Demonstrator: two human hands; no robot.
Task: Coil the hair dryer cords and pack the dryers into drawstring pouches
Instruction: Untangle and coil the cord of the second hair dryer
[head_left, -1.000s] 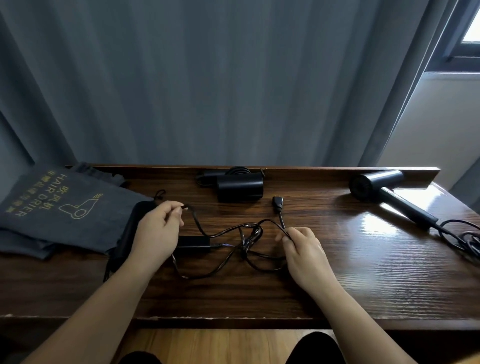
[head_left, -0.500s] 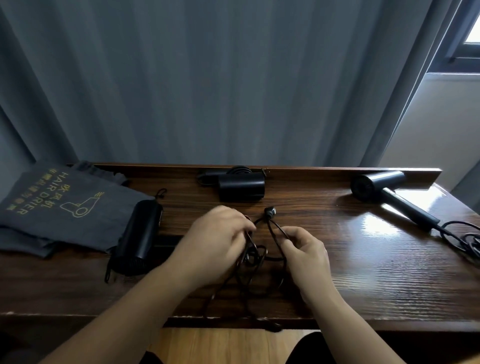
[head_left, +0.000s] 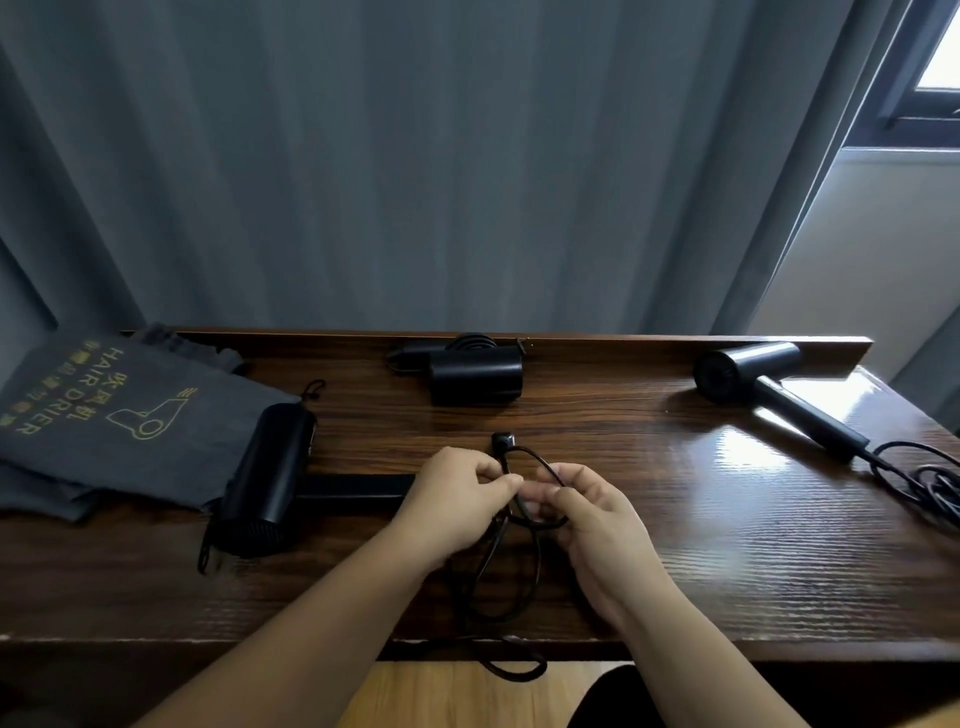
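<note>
Both hands, left (head_left: 457, 499) and right (head_left: 597, 512), pinch the thin, floppy cord (head_left: 511, 551) over the tabletop (head_left: 675, 545), loops dangling off the front edge, so a grip near the plug (head_left: 503, 442) looks best.

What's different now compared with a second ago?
The left hand came in from the near dryer to meet the right hand; both now pinch the cord, gathered from a sprawl into loops. The other two dryers and the pouches stayed put.
</note>
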